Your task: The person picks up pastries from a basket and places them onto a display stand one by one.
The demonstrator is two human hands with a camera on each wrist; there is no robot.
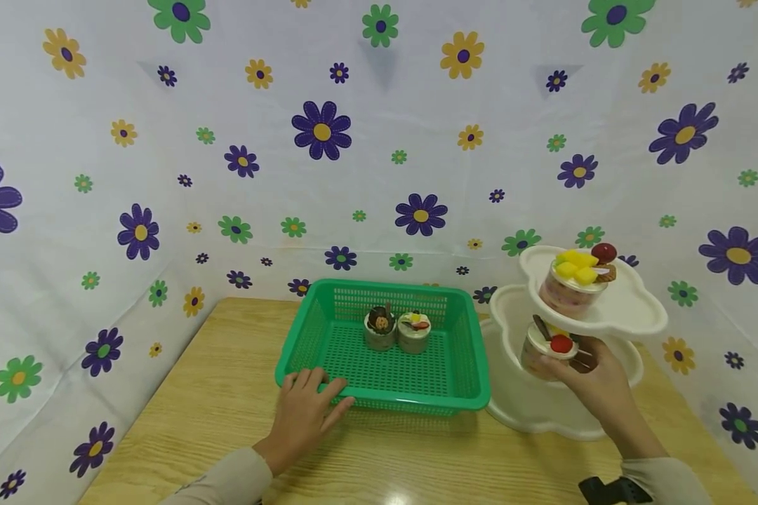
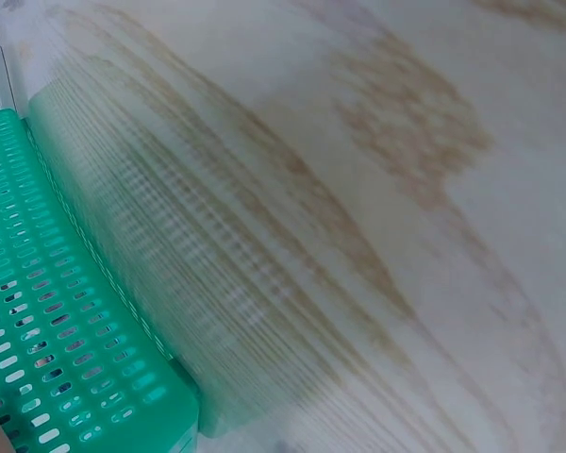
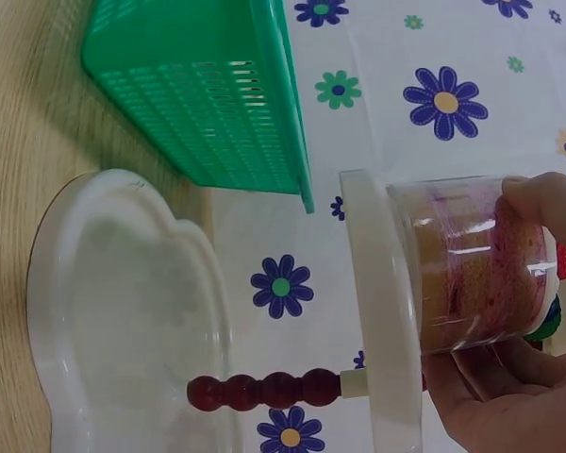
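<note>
Flowered cloth (image 1: 379,175) fills upper frame. Lower right, right hand (image 1: 600,382) grips dessert cup (image 1: 535,353) beneath overhanging top tier (image 1: 634,301); lower left, left hand (image 1: 308,412) rests loosely on green basket (image 1: 417,402).

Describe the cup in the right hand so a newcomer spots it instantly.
Find the white tiered stand right of the green basket. At its middle tier, below the upper cup, the right hand grips a clear dessert cup. Unlike the upper cup, heaped with yellow chunks, it shows a dark stick beside a red topping.
</note>
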